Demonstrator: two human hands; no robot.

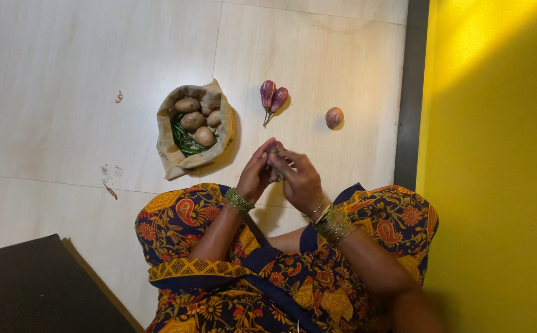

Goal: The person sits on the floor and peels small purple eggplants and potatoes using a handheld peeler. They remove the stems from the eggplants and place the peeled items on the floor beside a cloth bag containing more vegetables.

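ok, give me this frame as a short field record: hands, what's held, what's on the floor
left hand: raised, fingertips on a small item
right hand: raised, meets the left on the same item
held item: small, mostly hidden by fingers; kind unclear
paper bag: open on the floor, front left of the hands; holds potatoes and green chillies
eggplants: two small purple ones on the floor, ahead of the hands
onion: alone, right of the eggplants
floor: pale tiles

floor: i see pale stone tiles [65,92]
wall: bright yellow [497,185], sunlit up top
skirting: dark strip [409,92]
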